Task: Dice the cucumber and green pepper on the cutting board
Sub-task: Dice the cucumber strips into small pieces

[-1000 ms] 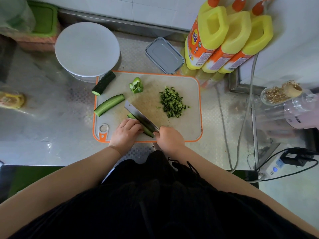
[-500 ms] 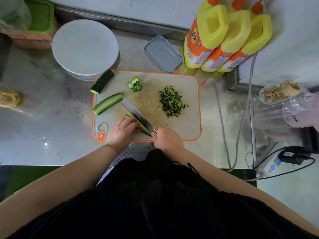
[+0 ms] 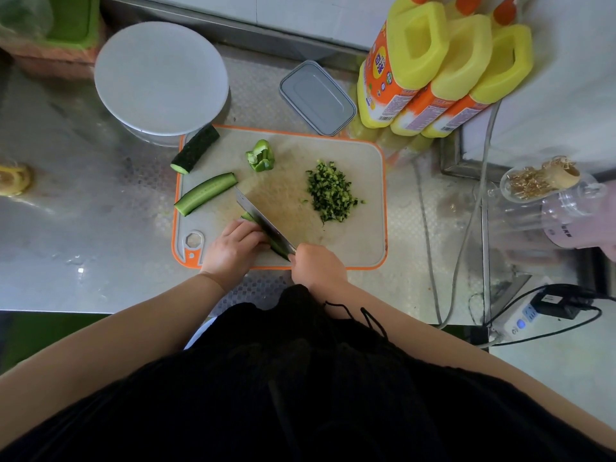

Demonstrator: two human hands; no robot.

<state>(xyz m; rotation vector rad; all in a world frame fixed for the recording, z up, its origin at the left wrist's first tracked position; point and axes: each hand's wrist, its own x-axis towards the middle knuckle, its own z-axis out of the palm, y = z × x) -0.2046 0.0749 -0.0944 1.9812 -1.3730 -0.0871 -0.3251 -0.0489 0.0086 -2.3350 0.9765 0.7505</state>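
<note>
At the cutting board's (image 3: 360, 241) near edge the right hand (image 3: 318, 266) grips a knife (image 3: 263, 218) over a cucumber strip (image 3: 278, 248) – the left hand's (image 3: 233, 250) curled fingers pin it. Farther back lie diced cucumber (image 3: 330, 191), a cucumber half (image 3: 205, 193), a cucumber chunk (image 3: 195, 150) and green pepper (image 3: 260, 156).

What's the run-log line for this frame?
step: slicing cucumber strip | left hand: steadies strip | right hand: grips knife | diced pile on board | pepper uncut
</note>
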